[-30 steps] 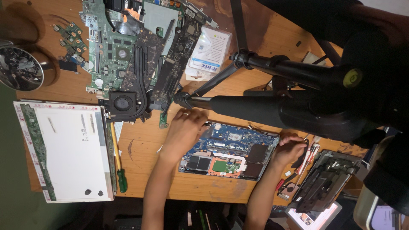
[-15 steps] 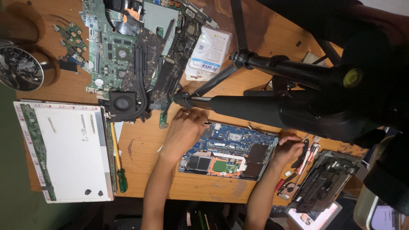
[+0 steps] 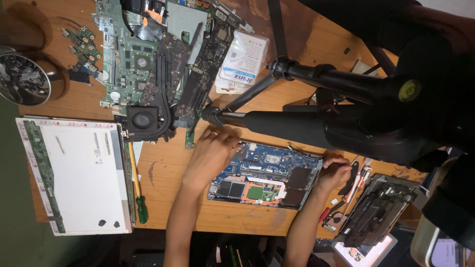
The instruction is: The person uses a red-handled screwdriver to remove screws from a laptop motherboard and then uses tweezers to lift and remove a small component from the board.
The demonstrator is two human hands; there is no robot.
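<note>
The blue laptop motherboard (image 3: 264,175) lies flat on the wooden table (image 3: 163,170), long axis running between both hands. The left hand (image 3: 213,151) presses its end, fingers curled; the right hand (image 3: 335,174) grips the opposite edge, clenched.

Left hand (image 3: 213,151) flat, right hand (image 3: 335,173) (curled)

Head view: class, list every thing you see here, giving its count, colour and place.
Blue circuit board: one, blue, table centre, under both hands.
Green boards: a stack, green and black, top left.
Cooling fan: one, black, below the stack.
Display panel: one, white, left.
Screwdriver: one, yellow shaft, green handle, beside the panel.
Tripod: one, black, across the right.
Left hand: on the board's left end.
Right hand: at its right end.
</note>
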